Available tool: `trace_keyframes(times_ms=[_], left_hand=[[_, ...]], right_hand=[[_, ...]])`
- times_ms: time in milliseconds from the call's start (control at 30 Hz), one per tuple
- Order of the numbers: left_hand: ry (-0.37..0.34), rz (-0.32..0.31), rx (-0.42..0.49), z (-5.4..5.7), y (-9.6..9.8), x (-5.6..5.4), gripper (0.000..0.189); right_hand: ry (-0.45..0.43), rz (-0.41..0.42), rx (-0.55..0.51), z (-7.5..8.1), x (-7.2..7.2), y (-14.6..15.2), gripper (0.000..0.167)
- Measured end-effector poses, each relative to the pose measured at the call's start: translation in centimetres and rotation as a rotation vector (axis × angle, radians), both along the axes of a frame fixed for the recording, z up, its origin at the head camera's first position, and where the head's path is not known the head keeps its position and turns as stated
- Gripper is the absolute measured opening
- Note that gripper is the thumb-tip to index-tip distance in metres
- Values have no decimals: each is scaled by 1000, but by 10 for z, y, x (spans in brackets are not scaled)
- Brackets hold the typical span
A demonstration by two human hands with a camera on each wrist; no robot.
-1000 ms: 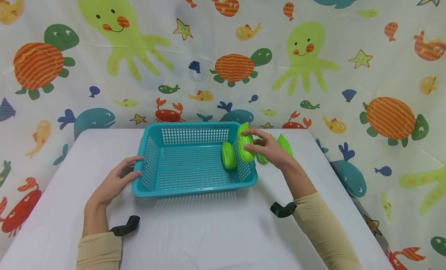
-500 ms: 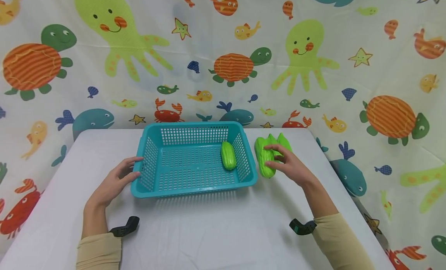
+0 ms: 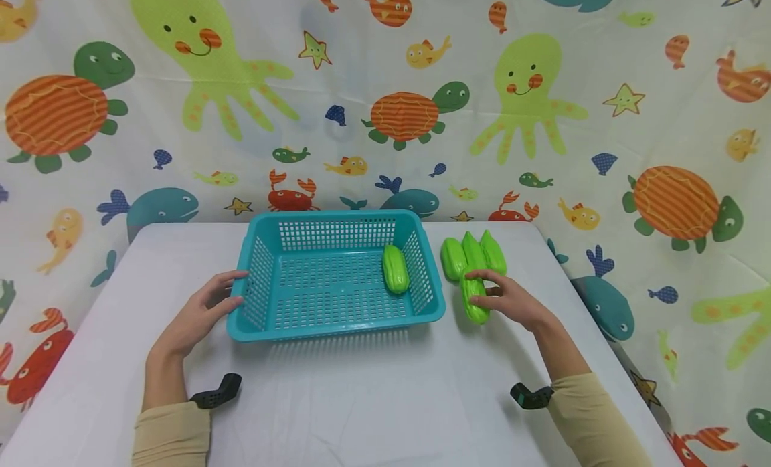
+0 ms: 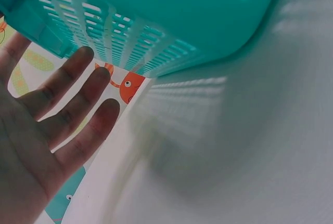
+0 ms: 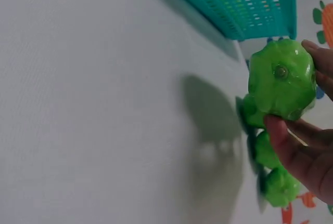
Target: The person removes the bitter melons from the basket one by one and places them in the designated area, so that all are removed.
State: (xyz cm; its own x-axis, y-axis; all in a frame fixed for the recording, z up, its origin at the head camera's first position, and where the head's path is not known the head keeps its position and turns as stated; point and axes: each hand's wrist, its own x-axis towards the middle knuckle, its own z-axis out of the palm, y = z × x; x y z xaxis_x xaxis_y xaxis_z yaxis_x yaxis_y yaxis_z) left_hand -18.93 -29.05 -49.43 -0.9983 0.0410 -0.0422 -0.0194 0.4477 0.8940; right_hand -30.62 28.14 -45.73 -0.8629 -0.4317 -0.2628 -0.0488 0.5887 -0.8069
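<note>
My right hand [image 3: 513, 300] pinches a bright green, ridged bitter melon [image 3: 472, 300] between thumb and fingers, right of the basket. The right wrist view shows its lobed end [image 5: 281, 78] with a small stem scar, held above the table with its shadow below. Three similar bitter melons [image 3: 494, 254] lie side by side just beyond it. One more bitter melon [image 3: 395, 269] lies inside the teal plastic basket [image 3: 337, 334], near its right wall. At the basket's left rim are the fingertips of my left hand [image 3: 195, 313], whose fingers look extended and spread in the left wrist view.
A white cloth-covered table [image 3: 349, 400] lies under everything. Behind and to the right hangs a curtain [image 3: 361, 65] printed with sea animals. A black wrist camera [image 3: 218, 392] sits on my left wrist, another black camera [image 3: 531, 396] on the right.
My right hand has carried the bitter melon from over the basket's right rim out to the right and toward me, in front of the three others. The left hand stays at the rim.
</note>
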Motion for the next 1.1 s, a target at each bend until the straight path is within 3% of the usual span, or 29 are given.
trace_keyframes(times_ms=[200,333,800,1100], left_hand=[[-6,7,-2,-1,0,0,62],[-8,7,-3,0,1,0,61],[-15,-2,-3,2,0,1,61],[-14,-5,-3,2,0,1,61]], right_hand=[[-5,53,96,-14,-1,3,53],[-19,42,119,-20,-1,4,53],[1,17,143,-22,-1,0,55],[30,46,143,-24,-2,3,54]])
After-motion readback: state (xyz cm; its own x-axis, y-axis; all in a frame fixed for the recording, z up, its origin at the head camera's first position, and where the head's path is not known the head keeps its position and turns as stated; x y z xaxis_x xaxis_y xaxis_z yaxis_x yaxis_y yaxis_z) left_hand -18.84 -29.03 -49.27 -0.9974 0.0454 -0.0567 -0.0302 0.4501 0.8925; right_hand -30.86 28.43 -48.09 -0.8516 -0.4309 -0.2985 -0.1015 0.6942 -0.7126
